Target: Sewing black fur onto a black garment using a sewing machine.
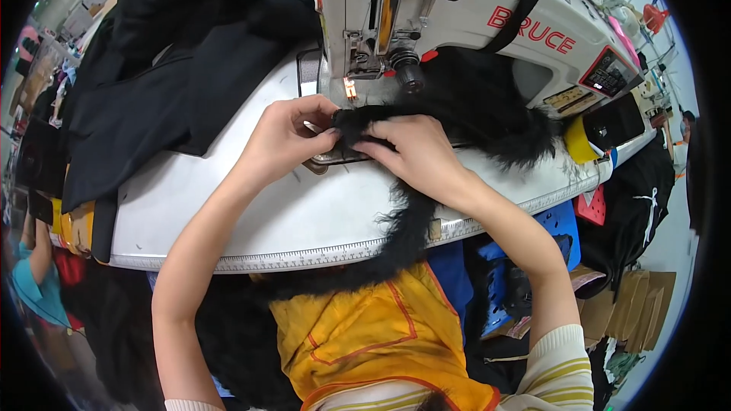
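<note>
Both my hands pinch a strip of black fur trim [407,221] just in front of the needle area of a white sewing machine [472,11]. My left hand [293,135] holds its end between thumb and fingertips. Close beside it, my right hand [415,154] grips the same trim with thumb and fingers. From there the strip drops over the table's front edge and across my lap. More black furry material [495,110] lies under the machine arm, right of the needle. The presser foot [351,90] sits just beyond my fingertips.
Black fabric [175,91] is heaped on the left of the white table [251,213]. A measuring tape [304,260] runs along its front edge. At the right stand a yellow object [582,141], a blue plastic crate [560,228] and cardboard [632,304]. Another person's arm [38,259] shows far left.
</note>
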Demonstrator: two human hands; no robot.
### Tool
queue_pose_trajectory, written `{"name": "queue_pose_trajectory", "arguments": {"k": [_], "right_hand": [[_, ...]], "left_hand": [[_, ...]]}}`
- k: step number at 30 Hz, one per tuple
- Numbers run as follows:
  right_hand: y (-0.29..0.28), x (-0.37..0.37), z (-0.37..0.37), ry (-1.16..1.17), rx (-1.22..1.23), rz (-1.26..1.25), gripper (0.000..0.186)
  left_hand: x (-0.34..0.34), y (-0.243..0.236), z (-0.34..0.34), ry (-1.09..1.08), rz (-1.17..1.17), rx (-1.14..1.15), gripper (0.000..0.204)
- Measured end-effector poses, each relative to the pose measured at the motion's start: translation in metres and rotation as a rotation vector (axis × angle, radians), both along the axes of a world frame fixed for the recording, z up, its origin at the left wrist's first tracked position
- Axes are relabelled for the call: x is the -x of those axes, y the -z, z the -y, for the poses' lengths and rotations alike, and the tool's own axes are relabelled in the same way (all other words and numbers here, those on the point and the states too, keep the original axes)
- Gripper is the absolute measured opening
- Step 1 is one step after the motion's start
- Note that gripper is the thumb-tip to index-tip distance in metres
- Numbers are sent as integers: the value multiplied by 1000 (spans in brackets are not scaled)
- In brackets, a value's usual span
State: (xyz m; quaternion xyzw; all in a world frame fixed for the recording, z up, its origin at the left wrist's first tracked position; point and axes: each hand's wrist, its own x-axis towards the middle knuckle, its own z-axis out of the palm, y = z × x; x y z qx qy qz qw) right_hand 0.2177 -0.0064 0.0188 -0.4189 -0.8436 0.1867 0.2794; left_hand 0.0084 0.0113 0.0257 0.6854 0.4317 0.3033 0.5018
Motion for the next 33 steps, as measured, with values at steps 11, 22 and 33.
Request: {"name": "queue_pose_trajectory", "arguments": {"k": [11, 22, 33], "right_hand": [[22, -6, -4, 3, 65, -212, 20], [17, -25, -21, -293, -183, 137, 39], [32, -34, -44, -365, -481, 280, 30]], "left_hand": [[1, 14, -2, 22, -94, -390, 20], [5, 24, 3, 120, -617, -1273, 21], [9, 17, -25, 280, -556, -1413, 20]]}}
